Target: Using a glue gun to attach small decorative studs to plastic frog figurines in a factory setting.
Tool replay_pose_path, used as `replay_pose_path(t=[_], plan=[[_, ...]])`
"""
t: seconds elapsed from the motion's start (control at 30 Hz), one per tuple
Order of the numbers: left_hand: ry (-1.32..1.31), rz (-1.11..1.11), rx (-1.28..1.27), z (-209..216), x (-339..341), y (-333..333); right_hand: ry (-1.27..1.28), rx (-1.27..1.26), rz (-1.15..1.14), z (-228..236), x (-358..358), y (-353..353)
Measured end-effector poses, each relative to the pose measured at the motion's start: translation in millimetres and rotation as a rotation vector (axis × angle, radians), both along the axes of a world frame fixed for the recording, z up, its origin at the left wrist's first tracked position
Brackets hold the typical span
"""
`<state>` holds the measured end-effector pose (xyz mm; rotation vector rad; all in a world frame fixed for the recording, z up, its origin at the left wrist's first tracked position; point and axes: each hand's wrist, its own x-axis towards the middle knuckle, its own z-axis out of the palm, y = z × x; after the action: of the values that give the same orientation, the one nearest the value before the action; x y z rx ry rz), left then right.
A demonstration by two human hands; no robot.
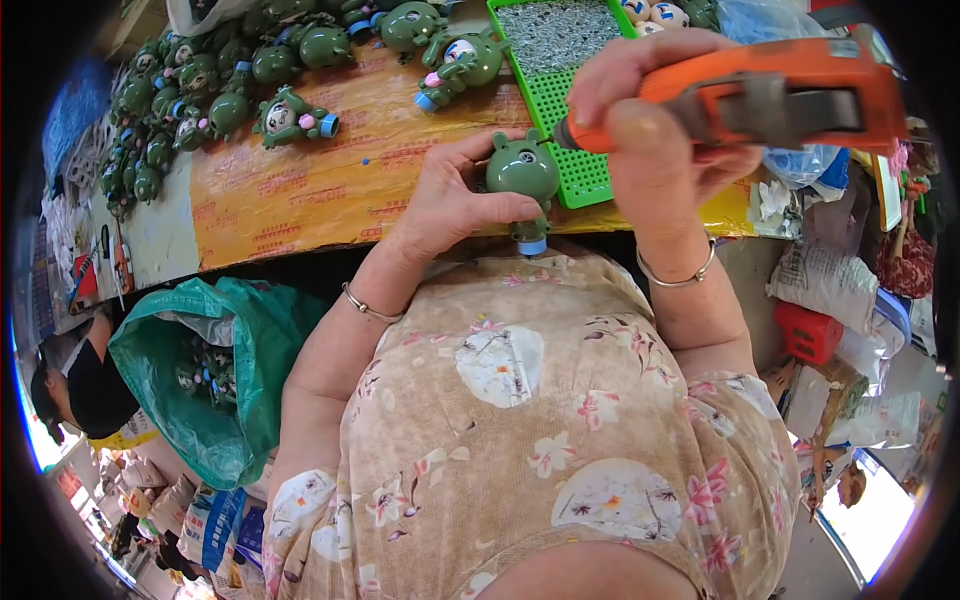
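My left hand (455, 195) is closed round a glossy green toy figure (522, 168) with small round ears and a blue base, held at the table's near edge. The thumb lies across its lower part. In my right hand (650, 130) is an orange power screwdriver (780, 95), lying sideways with its nose pointing left. Its thin bit reaches the top of the toy, close to an ear; whether it touches a screw is too small to tell. Beside the toy stands a green perforated tray (585, 180) with small metal screws (555, 35) heaped in its far part.
Many like green figures (230, 115) crowd the table's left side; a few lie nearer on the orange-covered tabletop (380, 190). A green plastic bag (160, 400) with figures inside hangs open at my left. A red box (808, 333) and wrapped goods are at my right. Another person sits far left.
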<state>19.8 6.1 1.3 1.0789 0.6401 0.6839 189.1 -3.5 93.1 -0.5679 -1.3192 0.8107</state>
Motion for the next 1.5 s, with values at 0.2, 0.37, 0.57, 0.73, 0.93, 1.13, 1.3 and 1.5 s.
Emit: replay_pose_path(t=[0.2, 0.37, 0.57, 0.73, 0.93, 1.13, 1.3, 1.5], plan=[[-0.094, 0.1, -0.176, 3.0, -4.0, 2.8, -0.06, 0.063, -0.308, -13.6, 60.9, 5.7], [-0.071, 0.079, -0.123, 3.6, 3.8, -0.6, -0.041, -0.021, -0.452, -36.9, 71.9, -6.6], [-0.001, 0.078, -0.121, 4.1, 2.6, -1.7, -0.036, -0.022, -0.501, -40.4, 70.0, -5.0], [-0.023, 0.071, -0.088, 3.2, 3.4, -2.0, -0.031, -0.011, -0.501, -45.6, 68.7, -1.9], [-0.029, 0.072, -0.087, 1.3, 3.0, -1.5, -0.06, -0.006, -0.504, -45.9, 67.1, -1.8], [-0.052, 0.066, -0.059, -3.3, 1.0, -2.1, -0.153, 0.018, -0.472, -43.7, 69.1, -1.0], [-0.04, 0.082, -0.046, -0.5, 2.8, -3.2, -0.097, -0.029, -0.431, -18.4, 68.0, -5.6], [-0.008, 0.085, 0.0, -0.3, 5.1, -3.5, 0.162, 0.111, -0.046, 3.8, 31.6, -2.8]])
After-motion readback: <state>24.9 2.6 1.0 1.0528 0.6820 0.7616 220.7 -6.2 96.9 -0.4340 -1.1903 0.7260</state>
